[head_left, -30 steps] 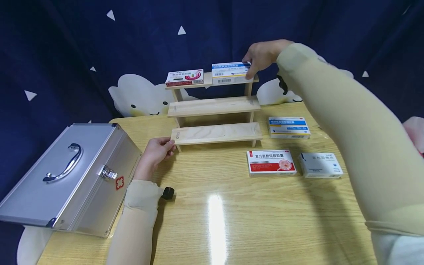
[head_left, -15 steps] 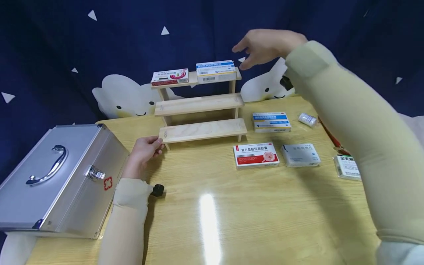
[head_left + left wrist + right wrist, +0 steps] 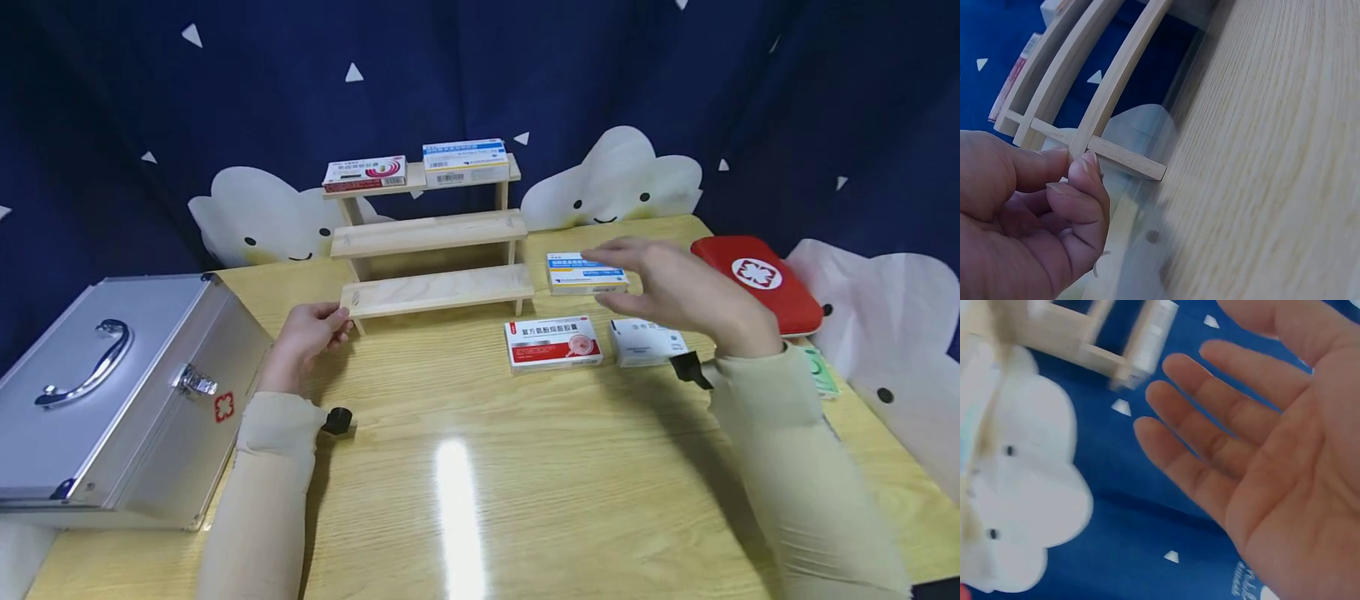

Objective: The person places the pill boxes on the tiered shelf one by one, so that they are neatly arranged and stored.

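Note:
A three-tier wooden display rack stands at the back of the table. My left hand pinches the left end of its lowest shelf between thumb and fingers. On the top tier lie a red-and-white medicine box and a blue-and-white medicine box. My right hand holds nothing; its fingers are extended above the table, as the right wrist view confirms. Near it are another blue-and-white box, partly covered by its fingers, a red-and-white capsule box and a pale silver box.
An aluminium case with a chrome handle stands at the left. To the right lies a red zip case with a white cross emblem, beside a green-and-white box partly hidden by my right arm.
My right hand has let go of the blue-and-white box on the top tier and come down to the right, over the table boxes. The left hand keeps its hold; the head view has shifted right.

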### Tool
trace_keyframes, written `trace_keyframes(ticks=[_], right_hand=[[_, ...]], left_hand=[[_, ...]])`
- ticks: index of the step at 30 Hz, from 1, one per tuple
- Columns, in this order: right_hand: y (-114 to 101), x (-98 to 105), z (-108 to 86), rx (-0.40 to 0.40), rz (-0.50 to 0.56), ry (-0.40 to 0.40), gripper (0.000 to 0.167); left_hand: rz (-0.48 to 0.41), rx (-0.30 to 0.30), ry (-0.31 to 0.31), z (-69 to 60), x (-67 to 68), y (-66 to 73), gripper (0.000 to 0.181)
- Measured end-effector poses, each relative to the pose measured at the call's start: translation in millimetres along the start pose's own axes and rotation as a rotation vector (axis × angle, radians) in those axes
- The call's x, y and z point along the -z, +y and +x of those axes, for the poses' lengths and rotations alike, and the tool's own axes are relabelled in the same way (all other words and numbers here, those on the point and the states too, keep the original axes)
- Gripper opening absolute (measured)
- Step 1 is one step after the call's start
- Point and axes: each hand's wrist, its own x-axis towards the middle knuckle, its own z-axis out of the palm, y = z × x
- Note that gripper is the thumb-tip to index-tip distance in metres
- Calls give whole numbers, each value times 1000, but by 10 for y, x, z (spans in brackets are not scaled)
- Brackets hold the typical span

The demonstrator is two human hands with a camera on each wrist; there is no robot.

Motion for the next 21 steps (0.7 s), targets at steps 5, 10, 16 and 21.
trace_keyframes(ticks=[5,10,16,21], right_hand=[[168,-434,-61,16,-21,-56,55],[359,-715,-45,59,-63,-90,50],[502,-817,17,85,-73,-121,53],[574,-850,118,45,-72,-235,72]], left_hand=[[-3,-1,-8,-23,21,7,47],[-7,18,-2,-33,11,0,47],[-8,26,11,3,6,0,46],[0,27,12,7,13,-10,46]])
